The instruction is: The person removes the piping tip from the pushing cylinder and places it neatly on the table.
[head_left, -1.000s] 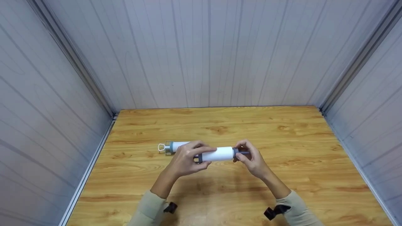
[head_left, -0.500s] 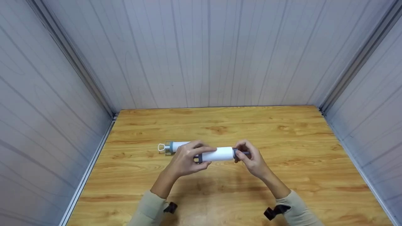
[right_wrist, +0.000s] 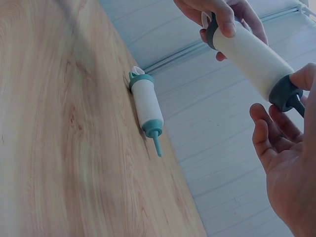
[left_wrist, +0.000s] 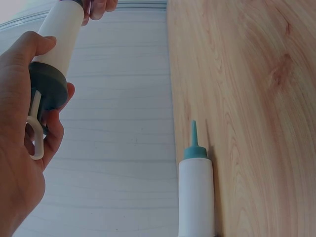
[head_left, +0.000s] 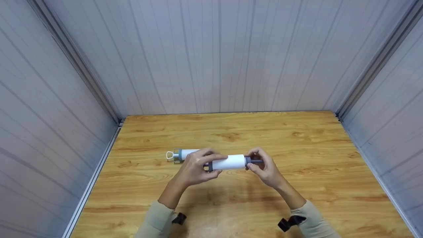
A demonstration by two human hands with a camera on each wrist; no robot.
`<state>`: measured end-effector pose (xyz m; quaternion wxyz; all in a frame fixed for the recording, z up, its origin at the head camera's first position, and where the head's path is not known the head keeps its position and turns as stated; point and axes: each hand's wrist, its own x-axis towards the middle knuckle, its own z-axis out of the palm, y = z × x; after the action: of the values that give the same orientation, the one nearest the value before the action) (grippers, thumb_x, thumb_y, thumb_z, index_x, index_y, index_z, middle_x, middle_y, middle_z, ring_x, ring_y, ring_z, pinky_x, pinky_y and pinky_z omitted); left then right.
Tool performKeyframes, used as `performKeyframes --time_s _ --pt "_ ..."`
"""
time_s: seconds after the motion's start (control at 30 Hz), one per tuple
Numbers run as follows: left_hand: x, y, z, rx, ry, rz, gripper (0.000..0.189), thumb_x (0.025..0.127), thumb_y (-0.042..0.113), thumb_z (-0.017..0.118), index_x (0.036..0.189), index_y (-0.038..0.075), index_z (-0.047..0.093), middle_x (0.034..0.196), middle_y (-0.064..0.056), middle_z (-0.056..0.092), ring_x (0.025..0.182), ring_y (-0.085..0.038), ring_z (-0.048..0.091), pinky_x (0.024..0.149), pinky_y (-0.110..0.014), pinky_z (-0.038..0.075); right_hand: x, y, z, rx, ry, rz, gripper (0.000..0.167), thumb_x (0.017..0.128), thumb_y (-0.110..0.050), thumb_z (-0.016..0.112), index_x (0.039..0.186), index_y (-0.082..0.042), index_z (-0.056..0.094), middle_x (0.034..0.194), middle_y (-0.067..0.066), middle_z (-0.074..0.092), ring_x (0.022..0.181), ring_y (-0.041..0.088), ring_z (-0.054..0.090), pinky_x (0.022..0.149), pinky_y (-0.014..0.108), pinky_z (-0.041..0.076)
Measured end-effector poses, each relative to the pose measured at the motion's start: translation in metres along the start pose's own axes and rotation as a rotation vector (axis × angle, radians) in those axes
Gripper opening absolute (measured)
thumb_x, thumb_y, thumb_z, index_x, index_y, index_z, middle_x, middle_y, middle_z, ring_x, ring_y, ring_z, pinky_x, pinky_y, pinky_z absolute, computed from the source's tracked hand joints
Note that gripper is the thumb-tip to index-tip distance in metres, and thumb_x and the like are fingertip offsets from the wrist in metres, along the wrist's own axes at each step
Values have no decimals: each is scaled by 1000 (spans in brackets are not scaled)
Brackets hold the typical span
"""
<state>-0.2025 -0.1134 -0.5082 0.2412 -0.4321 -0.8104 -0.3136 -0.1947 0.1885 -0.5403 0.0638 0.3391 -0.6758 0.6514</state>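
Both hands hold a dispensing syringe [head_left: 229,162] with a white barrel and dark grey-blue ends, level above the table. My left hand [head_left: 197,167] grips it around the dark collar at its plunger end. In the left wrist view a pale ring handle [left_wrist: 37,139] sticks out by the palm. My right hand [head_left: 267,169] pinches the dark nozzle cap [right_wrist: 285,92] at the other end, with the thumb on one side and fingertips on the other. The thin nozzle [head_left: 256,161] points right, past these fingers. Behind my left hand lies a second white syringe [right_wrist: 146,102] with teal ends, partly hidden in the head view.
The wood-grain table [head_left: 228,135] carries the second syringe, whose teal nozzle [left_wrist: 194,133] shows in the left wrist view. Pale panel walls [head_left: 218,59] close off the back and both sides. A dark wrist mount [head_left: 290,223] is strapped on each sleeve.
My right thumb and fingers have shifted around the nozzle cap, and more of the thin nozzle shows now. My left hand, the barrel and the second syringe have stayed in place.
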Motion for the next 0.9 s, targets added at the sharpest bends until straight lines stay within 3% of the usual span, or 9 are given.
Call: performKeyframes --time_s 0.23,0.47,0.9 --pt "0 1 0 -14 -16 -1 45 88 19 95 132 18 83 116 -8 80 79 -15 72 65 -23 58 -3 1 -1 -29 5 14 27 101 17 56 127 17 52 121 -7 64 97 4 71 80 24 65" --pt "0 1 0 -19 -15 -1 46 88 18 95 132 19 83 116 -8 81 83 -16 74 67 -24 60 -2 1 -1 -31 -4 46 17 110 12 48 125 14 55 109 -8 66 87 3 66 74 22 62" --pt "0 0 0 -20 -26 -14 43 88 18 95 130 19 84 116 -8 82 83 -16 75 66 -24 60 -3 -1 -2 -58 3 114 15 111 8 52 125 14 55 109 -6 67 89 4 68 77 22 64"
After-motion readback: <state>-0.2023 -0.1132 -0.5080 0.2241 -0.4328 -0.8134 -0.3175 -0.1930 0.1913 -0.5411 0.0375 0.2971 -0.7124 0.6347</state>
